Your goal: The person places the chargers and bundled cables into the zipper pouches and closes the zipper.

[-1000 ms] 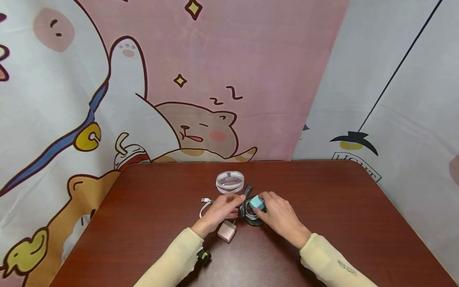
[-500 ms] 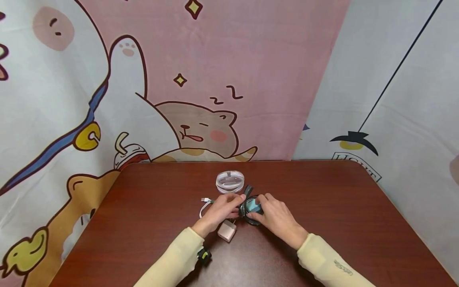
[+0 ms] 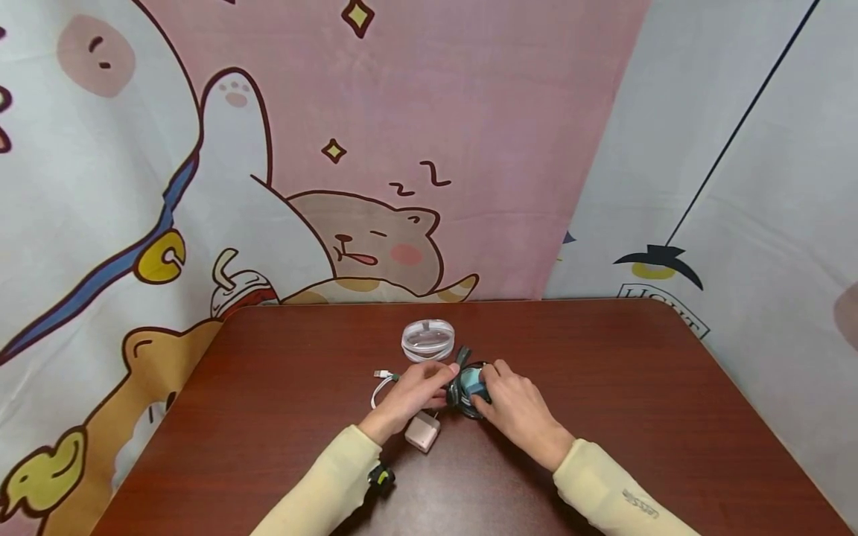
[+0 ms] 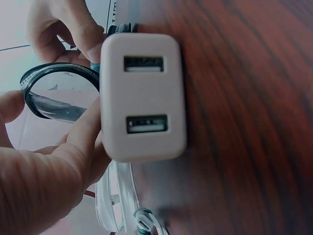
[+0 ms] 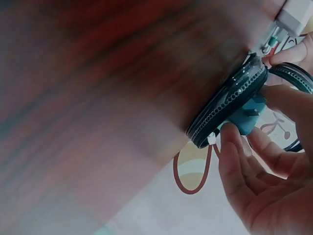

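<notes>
A small round zip case with a black rim lies unzipped on the table. My left hand holds up its clear, black-edged lid between thumb and fingers. With thumb and fingertips, my right hand pinches a light-blue plug charger, its metal prongs showing, inside the lower half of the case. Coiled cable in the case is mostly hidden by the hands. A pale pink charger with two USB ports sits just below my left hand.
Behind the hands stands a second clear round case with a white edge. A white cable with a USB plug extends left of my left hand. The brown table reaches back to a cartoon-printed cloth.
My right hand has lowered the blue charger into the round case and shifted slightly left. The left hand keeps holding the lid in the same place.
</notes>
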### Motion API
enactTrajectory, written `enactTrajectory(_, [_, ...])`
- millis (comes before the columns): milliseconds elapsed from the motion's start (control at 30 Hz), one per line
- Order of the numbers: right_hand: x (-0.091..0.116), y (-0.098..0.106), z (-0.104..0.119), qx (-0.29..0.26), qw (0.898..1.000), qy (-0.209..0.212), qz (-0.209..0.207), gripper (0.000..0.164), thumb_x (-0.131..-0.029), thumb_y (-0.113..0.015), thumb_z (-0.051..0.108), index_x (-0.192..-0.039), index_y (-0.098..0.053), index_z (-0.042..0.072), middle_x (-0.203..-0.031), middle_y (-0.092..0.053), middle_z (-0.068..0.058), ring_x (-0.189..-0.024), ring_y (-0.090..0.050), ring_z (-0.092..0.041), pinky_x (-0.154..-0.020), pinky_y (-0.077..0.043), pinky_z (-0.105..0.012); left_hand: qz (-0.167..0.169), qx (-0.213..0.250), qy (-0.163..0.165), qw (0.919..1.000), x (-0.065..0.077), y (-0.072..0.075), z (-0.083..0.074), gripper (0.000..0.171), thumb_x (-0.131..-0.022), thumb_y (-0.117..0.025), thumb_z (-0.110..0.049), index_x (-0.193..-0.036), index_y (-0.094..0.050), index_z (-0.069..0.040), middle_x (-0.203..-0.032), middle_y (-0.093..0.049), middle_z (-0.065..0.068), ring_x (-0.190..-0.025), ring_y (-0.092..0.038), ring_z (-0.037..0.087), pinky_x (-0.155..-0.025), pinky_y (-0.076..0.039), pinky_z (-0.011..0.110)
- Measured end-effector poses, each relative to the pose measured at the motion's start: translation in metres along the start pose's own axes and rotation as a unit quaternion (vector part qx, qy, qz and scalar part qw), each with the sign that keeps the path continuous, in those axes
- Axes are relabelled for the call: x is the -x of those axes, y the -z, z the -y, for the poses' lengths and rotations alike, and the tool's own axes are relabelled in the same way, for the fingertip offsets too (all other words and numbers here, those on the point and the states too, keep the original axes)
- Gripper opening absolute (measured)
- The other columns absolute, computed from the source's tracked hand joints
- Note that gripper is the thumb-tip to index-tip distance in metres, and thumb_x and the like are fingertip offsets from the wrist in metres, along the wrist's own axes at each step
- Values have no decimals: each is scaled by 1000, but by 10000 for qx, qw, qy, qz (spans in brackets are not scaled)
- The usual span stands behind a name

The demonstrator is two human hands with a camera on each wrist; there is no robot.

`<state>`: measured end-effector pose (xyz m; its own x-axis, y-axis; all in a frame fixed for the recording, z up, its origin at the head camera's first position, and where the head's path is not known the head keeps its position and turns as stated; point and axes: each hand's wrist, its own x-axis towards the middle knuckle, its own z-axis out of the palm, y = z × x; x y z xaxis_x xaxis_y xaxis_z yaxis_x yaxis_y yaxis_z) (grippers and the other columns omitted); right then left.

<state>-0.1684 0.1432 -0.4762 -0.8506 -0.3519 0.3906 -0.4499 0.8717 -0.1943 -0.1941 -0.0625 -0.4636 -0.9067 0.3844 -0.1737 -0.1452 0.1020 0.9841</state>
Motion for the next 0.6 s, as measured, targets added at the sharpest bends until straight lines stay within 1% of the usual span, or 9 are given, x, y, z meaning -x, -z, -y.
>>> enactTrajectory(133, [-1, -2, 0, 77, 10000, -38, 32, 48, -79, -93, 29, -103, -62, 0, -84, -54, -7, -56, -57, -20, -48, -53, -36, -30, -71, 0, 10000, 0, -1, -1, 55, -104, -61, -38, -129, -58, 11, -122, -63, 17, -102, -68, 29, -90, -60, 42])
enactTrajectory(300, [-3, 1, -2, -237, 9995, -102, 205, 49, -78, -93, 33, -99, -60, 4, -83, -55, -5, -61, -58, -19, -52, -53, -36, -52, -100, 17, 9999, -1, -2, -2, 54, -104, -60, -38, -129, -58, 10, -121, -63, 17, -103, -68, 30, -90, -60, 41])
enactTrajectory(467, [-5, 7, -8, -674, 9965, 56, 494, 42, -80, -92, 31, -96, -61, 7, -83, -56, 0, -66, -56, -12, -55, -52, -30, -66, -129, 28, 9999, 0, -2, -3, 55, -105, -60, -38, -131, -58, 10, -123, -63, 18, -104, -68, 31, -91, -59, 42])
enactTrajectory(600, [-5, 13, -14, -1034, 9919, 151, 723, 31, -81, -91, 21, -95, -66, 9, -84, -60, 1, -69, -57, -9, -59, -51, -27, -86, -208, 7, 9997, 0, -2, -4, 54, -105, -60, -39, -129, -59, 9, -120, -64, 17, -102, -69, 30, -92, -59, 44])
